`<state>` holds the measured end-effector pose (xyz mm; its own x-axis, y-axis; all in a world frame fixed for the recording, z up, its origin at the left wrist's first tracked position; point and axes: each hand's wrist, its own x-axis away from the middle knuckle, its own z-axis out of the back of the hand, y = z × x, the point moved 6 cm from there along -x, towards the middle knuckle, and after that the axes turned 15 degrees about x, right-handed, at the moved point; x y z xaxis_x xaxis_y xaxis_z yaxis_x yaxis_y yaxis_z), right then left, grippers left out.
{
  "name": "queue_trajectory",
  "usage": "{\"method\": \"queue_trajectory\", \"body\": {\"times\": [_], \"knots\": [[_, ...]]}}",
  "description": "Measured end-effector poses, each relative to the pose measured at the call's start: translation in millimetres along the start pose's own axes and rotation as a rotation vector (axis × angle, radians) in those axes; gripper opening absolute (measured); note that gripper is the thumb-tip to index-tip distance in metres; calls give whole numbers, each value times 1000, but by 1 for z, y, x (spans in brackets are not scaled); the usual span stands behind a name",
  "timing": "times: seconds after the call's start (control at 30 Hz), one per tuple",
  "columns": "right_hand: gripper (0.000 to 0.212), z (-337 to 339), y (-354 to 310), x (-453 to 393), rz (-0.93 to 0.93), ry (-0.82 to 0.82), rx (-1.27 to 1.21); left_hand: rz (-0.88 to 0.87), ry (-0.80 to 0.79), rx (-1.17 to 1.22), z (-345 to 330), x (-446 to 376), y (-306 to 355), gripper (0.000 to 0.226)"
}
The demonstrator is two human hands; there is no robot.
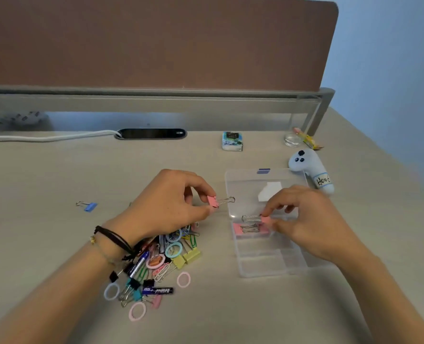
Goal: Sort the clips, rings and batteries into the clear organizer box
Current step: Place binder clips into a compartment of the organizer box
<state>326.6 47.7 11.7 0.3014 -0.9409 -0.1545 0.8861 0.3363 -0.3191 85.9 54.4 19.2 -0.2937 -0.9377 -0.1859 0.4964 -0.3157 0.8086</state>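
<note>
The left hand (166, 207) pinches a pink binder clip (213, 201) just left of the clear organizer box (268, 266) — the right hand (305, 219) pinches another pink clip (265, 219) over a far-left compartment holding two more pink clips (249, 229)

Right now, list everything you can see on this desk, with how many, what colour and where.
pink binder clips: four; one in each hand, two in the box's compartment nearest the lid
clear organizer box: one, open, right of centre
mixed pile: clips, pastel rings, yellow clips, under the left wrist; count unclear
batteries: at least two, dark, in the pile
blue binder clip: one, alone at left
plush toy: one, white, behind the box
small packet: one, blue-green, far centre
glass dish: one, clear, far right
white cable: one, far left
left hand: pinches a pink clip
right hand: pinches a pink clip over the box
</note>
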Motion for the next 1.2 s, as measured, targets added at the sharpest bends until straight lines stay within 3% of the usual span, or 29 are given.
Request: {"method": "queue_trajectory", "body": {"times": [0.47,0.83,1.03,1.2], "knots": [[8,-12,3,-1,154,33,92,-12,-74,-69,-53,-3,-2,25],[22,-13,-2,-1,146,58,110,37,-64,36,-67,-7,-12,35],[21,-13,1,0,116,52,112,36,-13,71,-72,-5,-12,35],[19,-14,3,0,105,44,113,-1,2,37,-73,-4,-9,20]]}}
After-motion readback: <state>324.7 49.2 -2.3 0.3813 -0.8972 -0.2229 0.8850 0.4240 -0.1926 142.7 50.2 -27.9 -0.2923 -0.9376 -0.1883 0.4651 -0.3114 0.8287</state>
